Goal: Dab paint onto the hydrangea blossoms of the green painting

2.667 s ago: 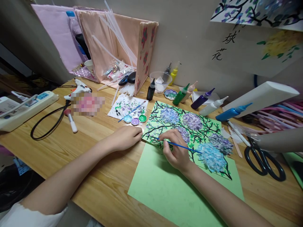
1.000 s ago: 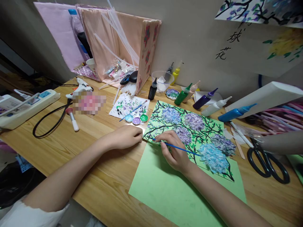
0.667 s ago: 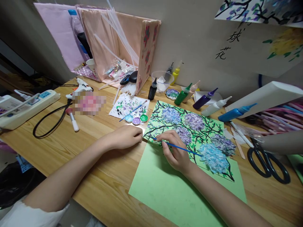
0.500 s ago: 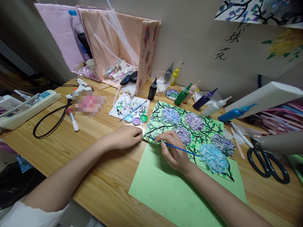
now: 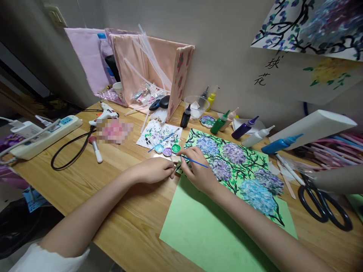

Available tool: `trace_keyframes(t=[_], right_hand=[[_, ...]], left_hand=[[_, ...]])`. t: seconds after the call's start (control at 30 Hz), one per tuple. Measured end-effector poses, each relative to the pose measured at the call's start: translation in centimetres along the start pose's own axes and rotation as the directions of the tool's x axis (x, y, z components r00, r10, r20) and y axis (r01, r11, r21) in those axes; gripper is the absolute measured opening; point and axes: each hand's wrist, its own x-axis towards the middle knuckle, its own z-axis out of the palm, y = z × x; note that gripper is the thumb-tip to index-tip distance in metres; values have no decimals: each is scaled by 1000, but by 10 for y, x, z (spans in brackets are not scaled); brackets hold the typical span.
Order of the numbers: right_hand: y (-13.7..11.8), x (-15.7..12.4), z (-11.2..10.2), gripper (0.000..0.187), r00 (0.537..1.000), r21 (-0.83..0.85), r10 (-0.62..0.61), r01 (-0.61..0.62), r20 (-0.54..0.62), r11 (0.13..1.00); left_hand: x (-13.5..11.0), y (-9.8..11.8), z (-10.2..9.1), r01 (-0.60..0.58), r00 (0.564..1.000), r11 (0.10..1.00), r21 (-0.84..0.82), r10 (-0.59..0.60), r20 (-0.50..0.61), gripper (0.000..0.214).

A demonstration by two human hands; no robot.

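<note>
A flower painting (image 5: 241, 162) on green paper lies on the wooden table, with blue and purple blooms and black branches. My right hand (image 5: 195, 172) pinches a thin blue paintbrush (image 5: 195, 161); its tip points left at the small paint pots (image 5: 168, 149) of blue, purple and green beside the painting's near left corner. My left hand (image 5: 154, 170) rests curled on the table, fingertips pressed at that corner of the painting. A plain green sheet (image 5: 215, 230) lies under the painting.
Paint squeeze bottles (image 5: 244, 128) in several colours line the wall behind the painting. A spattered test paper (image 5: 157, 132) lies by the pots. Black scissors (image 5: 323, 207) sit at right. A glue gun (image 5: 104, 113), power strip (image 5: 45, 134) and cable occupy the left.
My right hand has moved left off the painting, carrying the brush tip from the painted branches to the paint pots. The camera view has shifted slightly. My left hand has stayed put.
</note>
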Motion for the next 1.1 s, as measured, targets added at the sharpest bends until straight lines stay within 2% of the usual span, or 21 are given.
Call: trace_keyframes(t=[0.07,0.3,0.53,0.63,0.97,1.1], right_hand=[[1,2,2,13,1000,-9,11,-11,13,1000],[-2,-5,-10,15,998,0,-20,20,-67,1000],[-1,-48,-24,17,967,3,-110,113,-228,994],[0,-61,-26,18,958,31,-123,136,-259,990],[4,-59,-25,18,977,78,-61,78,-205,994],[4,-58,-25,19,984,94,-73,89,-165,992]], left_hand=[[0,1,0,3,1000,1000,12,-3,-1,29],[-1,0,2,28,1000,999,23,-28,-10,29],[0,0,-2,20,999,998,-65,-17,41,33],[0,2,-3,50,998,993,-106,-45,50,38],[5,2,-1,80,997,988,-135,-76,32,33],[6,0,0,97,995,969,-229,-87,53,31]])
